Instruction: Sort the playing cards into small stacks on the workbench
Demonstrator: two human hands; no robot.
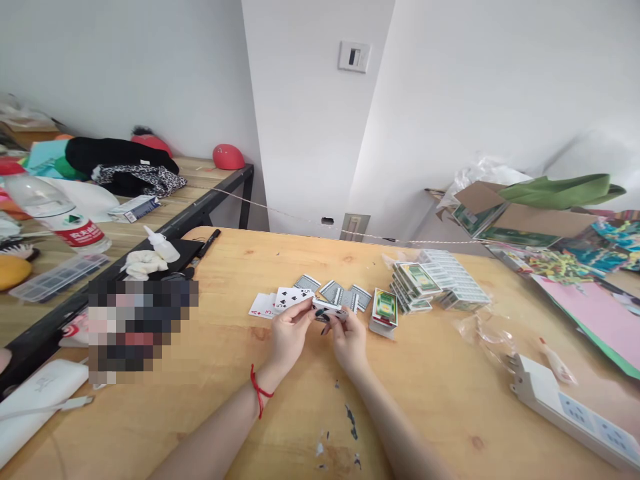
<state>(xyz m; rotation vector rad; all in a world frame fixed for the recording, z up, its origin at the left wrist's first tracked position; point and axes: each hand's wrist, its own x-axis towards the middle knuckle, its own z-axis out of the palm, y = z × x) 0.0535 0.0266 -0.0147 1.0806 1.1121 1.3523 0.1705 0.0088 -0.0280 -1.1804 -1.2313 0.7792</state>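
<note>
Near the middle of the wooden table, my left hand (290, 337) and my right hand (349, 339) pinch a small stack of playing cards (327, 308) between them, held by its two sides. Just beyond my left hand lies a face-up five of spades (293, 298), overlapping red-marked cards (261, 305) with an ace and a three. Several face-down cards (337, 292) with grey patterned backs are spread behind the held stack. To the right of my right hand stands a green card box (385, 307). Parts of my fingertips are hidden behind the cards.
Stacked card boxes (417, 280) and a wrapped block of boxes (453, 277) stand at the right. A power strip (570, 410) lies nearer. Leftward are a white glue bottle (163, 245), a black marker (207, 245), a power bank (43, 407) and a water bottle (60, 210).
</note>
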